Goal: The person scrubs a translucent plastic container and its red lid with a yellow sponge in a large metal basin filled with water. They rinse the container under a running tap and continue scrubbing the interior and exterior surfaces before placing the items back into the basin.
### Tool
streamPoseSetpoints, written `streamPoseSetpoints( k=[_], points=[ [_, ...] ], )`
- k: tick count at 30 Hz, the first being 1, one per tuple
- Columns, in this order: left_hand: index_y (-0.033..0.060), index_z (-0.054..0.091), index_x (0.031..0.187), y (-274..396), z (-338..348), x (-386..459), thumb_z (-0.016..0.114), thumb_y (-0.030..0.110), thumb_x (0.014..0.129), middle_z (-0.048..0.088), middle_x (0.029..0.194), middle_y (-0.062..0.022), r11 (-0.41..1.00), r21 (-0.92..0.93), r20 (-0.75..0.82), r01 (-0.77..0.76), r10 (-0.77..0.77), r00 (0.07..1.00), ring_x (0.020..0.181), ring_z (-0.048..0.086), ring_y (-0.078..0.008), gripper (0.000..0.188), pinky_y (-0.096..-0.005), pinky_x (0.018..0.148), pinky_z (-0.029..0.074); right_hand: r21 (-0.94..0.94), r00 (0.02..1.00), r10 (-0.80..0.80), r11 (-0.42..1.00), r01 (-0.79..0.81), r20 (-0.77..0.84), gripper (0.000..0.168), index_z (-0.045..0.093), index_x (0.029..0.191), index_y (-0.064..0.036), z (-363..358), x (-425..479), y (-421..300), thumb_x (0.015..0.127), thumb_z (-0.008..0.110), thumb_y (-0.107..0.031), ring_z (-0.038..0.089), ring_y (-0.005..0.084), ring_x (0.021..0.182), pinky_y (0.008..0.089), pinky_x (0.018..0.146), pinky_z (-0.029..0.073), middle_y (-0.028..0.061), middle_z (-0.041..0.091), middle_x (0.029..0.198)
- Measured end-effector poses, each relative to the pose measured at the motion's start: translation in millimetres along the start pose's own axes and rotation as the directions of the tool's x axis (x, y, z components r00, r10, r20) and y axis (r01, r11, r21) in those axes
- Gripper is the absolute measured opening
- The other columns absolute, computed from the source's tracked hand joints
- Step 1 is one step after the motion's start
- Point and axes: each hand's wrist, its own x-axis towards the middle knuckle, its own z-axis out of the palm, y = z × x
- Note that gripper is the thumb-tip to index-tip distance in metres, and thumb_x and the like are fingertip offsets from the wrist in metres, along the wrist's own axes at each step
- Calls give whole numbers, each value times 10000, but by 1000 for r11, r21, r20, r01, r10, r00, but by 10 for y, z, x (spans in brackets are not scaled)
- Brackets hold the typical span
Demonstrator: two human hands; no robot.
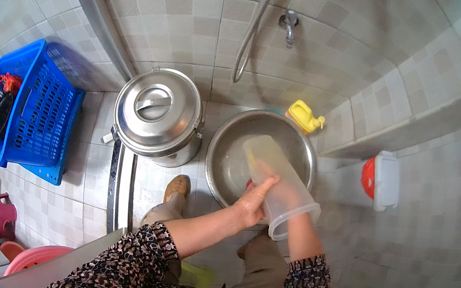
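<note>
My left hand (254, 200) grips the outside of a tall translucent plastic container (272, 155), which is tilted over a wide stainless steel basin (213, 173). Through the container's open end, nearest me, my right hand (283, 185) reaches inside; it shows blurred through the wall. Something yellow shows near the hand inside, but whether the fingers hold it cannot be told. A small red thing, partly hidden, lies beside my left hand. The basin stands on the tiled floor and looks wet inside.
Left of the basin stands a lidded stainless steel pot (157, 118). A yellow plastic jug (303, 116) is behind the basin, below a wall tap (290, 28) and a hanging metal hose (247, 41). Blue baskets (43, 112) stand left, a red and white container (384, 181) right.
</note>
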Motion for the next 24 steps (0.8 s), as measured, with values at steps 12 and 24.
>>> streamPoseSetpoints(
  k=[12, 24],
  points=[
    [144, 265, 1494, 486, -304, 123, 675, 574, 851, 518, 1351, -107, 993, -55, -10, -104, 103, 995, 1272, 511, -278, 875, -545, 908, 515, 740, 915, 257, 539, -403, 311, 270, 627, 1213, -81, -392, 215, -1055, 1018, 503, -219, 614, 163, 964, 329, 824, 499, 61, 639, 1038],
    [122, 276, 1492, 471, -53, -72, 741, 575, 810, 517, 1385, -128, 998, 32, -63, -59, 61, 996, 1280, 504, -321, 942, -590, 953, 465, 862, 966, 113, 437, -257, 231, 438, 535, 1410, -47, 265, 607, -237, 1010, 562, -225, 542, 190, 1206, 328, 1010, 449, 75, 587, 1330]
  ],
)
